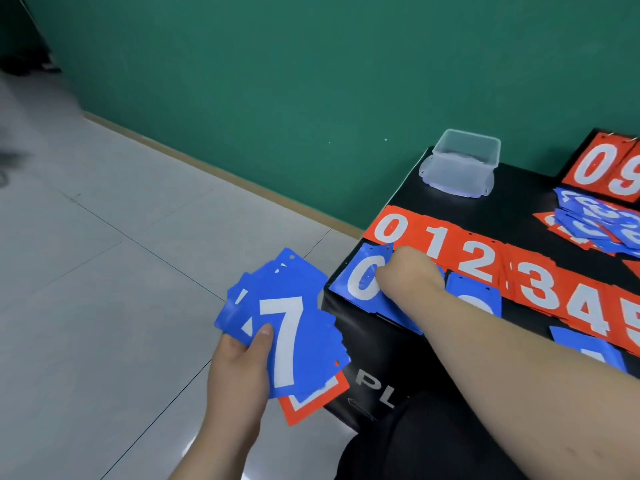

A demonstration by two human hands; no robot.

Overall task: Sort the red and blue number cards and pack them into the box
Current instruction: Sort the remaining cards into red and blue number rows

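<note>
Left hand [239, 365] grips blue fan [311, 299]; right hand [408, 271], grip unclear, puts blue 0 [360, 282] by red row [450, 251]; 7 [284, 341] likely next

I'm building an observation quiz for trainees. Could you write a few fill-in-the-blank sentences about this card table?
1. The left hand holds a card fan whose top card shows ___.
2. The right hand touches the blue card numbered ___.
3. Behind that card lies a row of ___ cards.
4. The wall behind the clear box is ___.

Missing words: 7; 0; red; green.
</note>
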